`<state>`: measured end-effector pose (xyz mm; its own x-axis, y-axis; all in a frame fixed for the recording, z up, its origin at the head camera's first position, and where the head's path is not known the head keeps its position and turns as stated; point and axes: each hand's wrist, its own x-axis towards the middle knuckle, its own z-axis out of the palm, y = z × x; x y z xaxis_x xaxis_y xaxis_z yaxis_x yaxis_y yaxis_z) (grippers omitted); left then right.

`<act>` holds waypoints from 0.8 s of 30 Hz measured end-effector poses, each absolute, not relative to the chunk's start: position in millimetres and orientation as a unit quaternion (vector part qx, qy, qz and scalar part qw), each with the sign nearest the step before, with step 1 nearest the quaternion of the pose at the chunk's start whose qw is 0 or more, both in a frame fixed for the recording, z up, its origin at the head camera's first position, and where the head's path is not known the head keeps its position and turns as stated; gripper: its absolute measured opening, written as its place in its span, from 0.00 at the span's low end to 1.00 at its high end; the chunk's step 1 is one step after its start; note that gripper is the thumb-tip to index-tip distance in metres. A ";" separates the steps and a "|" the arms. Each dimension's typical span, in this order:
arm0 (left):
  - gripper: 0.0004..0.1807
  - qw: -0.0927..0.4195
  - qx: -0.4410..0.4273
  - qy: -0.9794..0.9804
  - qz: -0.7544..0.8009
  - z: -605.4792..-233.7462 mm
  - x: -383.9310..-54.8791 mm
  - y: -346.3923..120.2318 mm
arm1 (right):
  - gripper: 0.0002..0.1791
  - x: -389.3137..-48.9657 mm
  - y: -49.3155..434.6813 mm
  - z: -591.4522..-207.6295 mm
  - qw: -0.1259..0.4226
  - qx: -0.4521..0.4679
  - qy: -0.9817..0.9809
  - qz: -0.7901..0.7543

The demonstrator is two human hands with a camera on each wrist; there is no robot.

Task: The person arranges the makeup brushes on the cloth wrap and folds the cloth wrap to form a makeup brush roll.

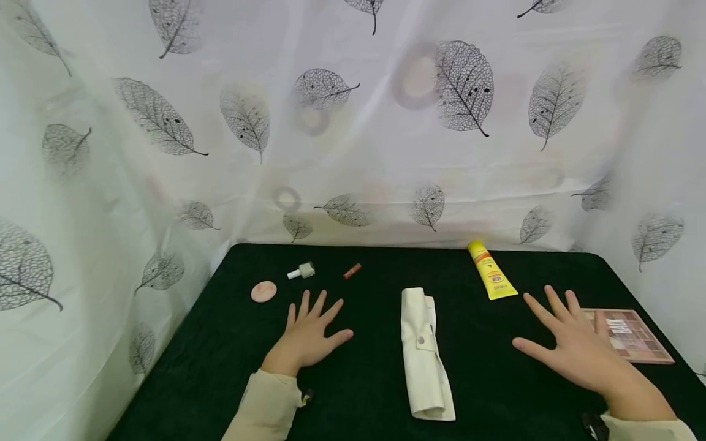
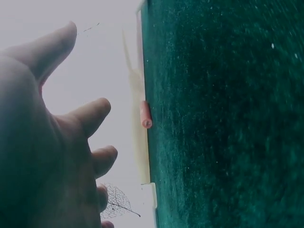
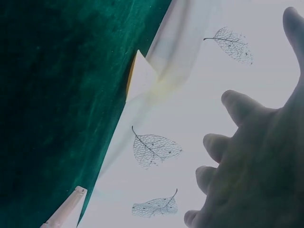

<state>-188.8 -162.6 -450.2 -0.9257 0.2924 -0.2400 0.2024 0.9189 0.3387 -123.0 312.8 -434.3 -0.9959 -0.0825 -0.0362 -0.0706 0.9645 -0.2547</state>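
My left hand (image 1: 307,337), fingers spread and holding nothing, is over the left part of the dark green table. Beyond its fingertips lie a round pink disc (image 1: 263,291), a small nail polish bottle (image 1: 306,270) with a white cap, and a reddish-brown lipstick-like tube (image 1: 352,271). My right hand (image 1: 579,349) is also spread with nothing in it, and overlaps the left side of an eyeshadow palette (image 1: 640,343) in the head view. Just past its fingertips lies a yellow squeeze tube (image 1: 493,271). Between the hands is a rolled cream pouch (image 1: 423,361) with a snap strap.
The dark green cloth (image 1: 364,380) covers the tabletop. A white curtain (image 1: 375,153) printed with grey leaves stands along the table's far edge and both sides.
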 end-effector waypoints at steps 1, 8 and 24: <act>0.42 0.145 0.125 0.969 0.153 -450.0 -188.8 -162.7 | 0.56 -122.9 312.0 -434.3 0.023 -0.039 0.991 -0.127; 0.41 0.153 0.126 0.967 0.161 -448.4 -193.5 -161.0 | 0.56 -123.5 311.0 -432.3 0.026 -0.040 0.990 -0.129; 0.41 0.142 0.136 0.969 0.151 -443.2 -196.5 -158.8 | 0.56 -124.0 302.9 -426.1 0.023 -0.044 0.989 -0.136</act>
<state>-196.5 -158.8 -443.2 -0.9225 0.3073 -0.2335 0.2213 0.9169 0.3322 -124.0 302.9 -426.1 -0.9952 -0.0924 -0.0329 -0.0801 0.9589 -0.2721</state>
